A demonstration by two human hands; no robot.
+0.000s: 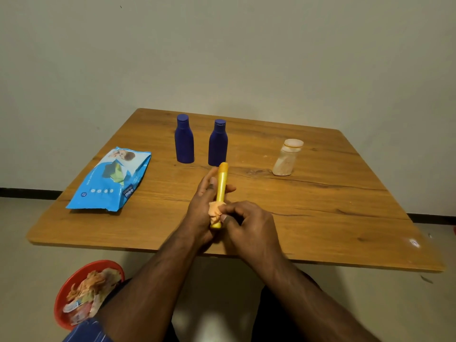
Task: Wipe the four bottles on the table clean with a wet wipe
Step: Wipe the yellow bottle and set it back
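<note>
Near, on floor left of bench: red bowl (64, 290) heaped with used wipes. Over bench (320, 218) front edge: left hand (201, 208) grip wrapped round slim yellow bottle (221, 183), cap pointing away. Right hand (249, 225) grip pinched on crumpled wet wipe (215, 211), pressed against bottle's lower end. Mid-left: blue wipes pack (111, 180), flat. Farther: two blue bottles (184, 139) (217, 143) upright, side by side. Far right: pale clear bottle (287, 157), upright, well apart.

Slim yellow bottle (221, 183) held lengthwise, crumpled wipe (215, 211) near its base.
</note>
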